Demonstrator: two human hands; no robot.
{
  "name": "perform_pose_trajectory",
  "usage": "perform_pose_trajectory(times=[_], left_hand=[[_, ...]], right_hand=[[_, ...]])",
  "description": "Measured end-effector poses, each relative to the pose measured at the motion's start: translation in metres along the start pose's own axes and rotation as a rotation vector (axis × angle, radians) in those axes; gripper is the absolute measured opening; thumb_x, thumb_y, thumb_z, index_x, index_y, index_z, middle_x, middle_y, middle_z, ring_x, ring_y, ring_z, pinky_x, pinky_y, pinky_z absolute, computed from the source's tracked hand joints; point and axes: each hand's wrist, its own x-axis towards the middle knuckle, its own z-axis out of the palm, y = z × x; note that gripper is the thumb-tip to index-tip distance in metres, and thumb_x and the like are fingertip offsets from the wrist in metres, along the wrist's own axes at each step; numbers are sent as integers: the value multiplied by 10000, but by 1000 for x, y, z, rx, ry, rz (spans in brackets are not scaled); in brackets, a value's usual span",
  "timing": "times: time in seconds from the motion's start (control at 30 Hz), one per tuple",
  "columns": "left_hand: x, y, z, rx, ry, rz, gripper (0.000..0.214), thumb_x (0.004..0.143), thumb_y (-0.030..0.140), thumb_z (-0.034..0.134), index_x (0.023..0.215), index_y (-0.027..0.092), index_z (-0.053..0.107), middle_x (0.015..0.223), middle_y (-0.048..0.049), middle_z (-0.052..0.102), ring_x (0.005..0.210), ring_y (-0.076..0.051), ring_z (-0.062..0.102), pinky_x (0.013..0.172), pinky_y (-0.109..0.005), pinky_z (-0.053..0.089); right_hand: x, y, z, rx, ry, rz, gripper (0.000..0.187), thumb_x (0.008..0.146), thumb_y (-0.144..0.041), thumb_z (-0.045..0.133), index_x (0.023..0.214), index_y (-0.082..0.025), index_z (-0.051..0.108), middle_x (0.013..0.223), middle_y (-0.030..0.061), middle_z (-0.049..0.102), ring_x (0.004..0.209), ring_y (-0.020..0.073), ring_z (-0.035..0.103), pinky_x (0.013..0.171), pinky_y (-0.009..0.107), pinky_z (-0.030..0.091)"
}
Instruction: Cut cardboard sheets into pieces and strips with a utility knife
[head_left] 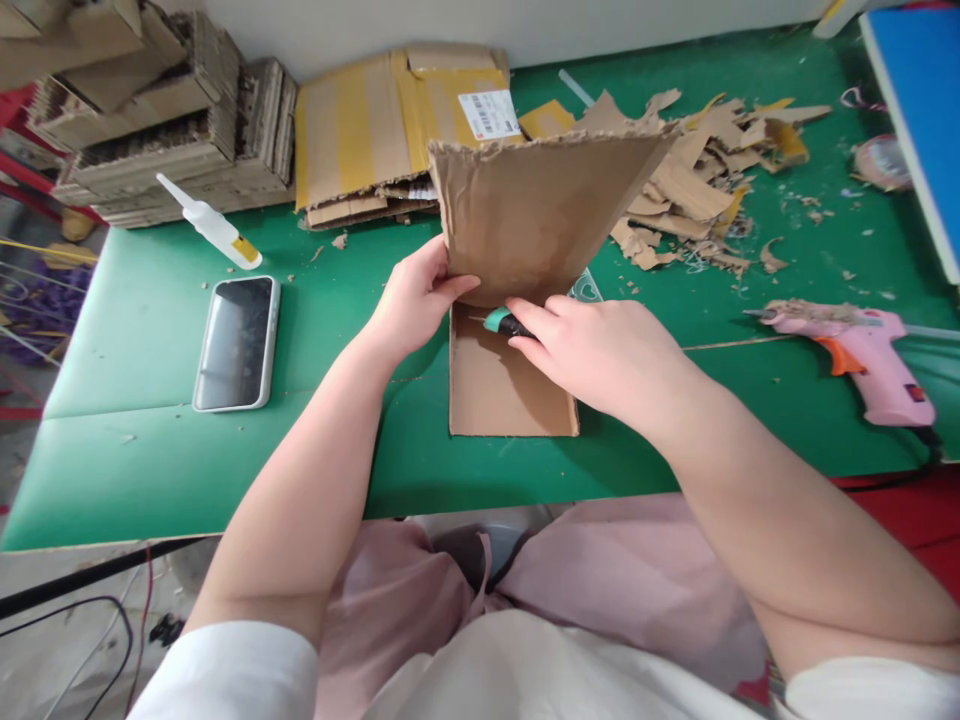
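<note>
In the head view, my left hand pinches the left edge of a brown cardboard sheet, with the thumb on its near face. The sheet stands up, leaning, and its top edge is torn. Below it a flat cardboard panel lies on the table; whether the two are joined at the fold I cannot tell. My right hand is closed around a green and black utility knife, whose thin blade points left, close to the bottom of the raised sheet.
A green table carries a phone, a white bottle with a long nozzle, a taped cardboard piece, cardboard scraps, a tape roll and a pink glue gun. Stacked cardboard stands back left.
</note>
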Motion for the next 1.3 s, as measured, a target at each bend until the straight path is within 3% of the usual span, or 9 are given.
perform_pose_trajectory(times=[0.37,0.63,1.1,1.3], left_hand=[[0,0,0,25,12,2,232,777,168,565,996,235,530,940,37,650,1051,-257,623,902,-491,530],[0,1,0,-7,-3,-18,268,771,137,570,1016,240,537,967,30,644,1181,-296,540,970,-545,471],[1,-2,0,17,26,6,208,765,162,579,955,230,529,872,42,649,973,-240,652,862,-477,548],[1,1,1,-20,-4,-20,244,782,138,563,1003,234,531,942,37,653,1093,-272,603,917,-513,517]], right_hand=[[0,1,2,-5,12,6,479,951,-364,241,1350,-189,442,909,103,655,643,170,604,491,281,186],[-2,-3,3,-34,43,27,473,945,-353,247,1347,-207,447,902,102,650,633,169,599,483,286,173],[0,-11,-5,10,1,80,456,950,-364,267,1319,-186,468,902,111,662,642,181,621,502,275,221],[1,-1,-13,-11,-51,10,441,952,-355,238,1235,-170,521,876,100,657,644,182,615,504,273,182]])
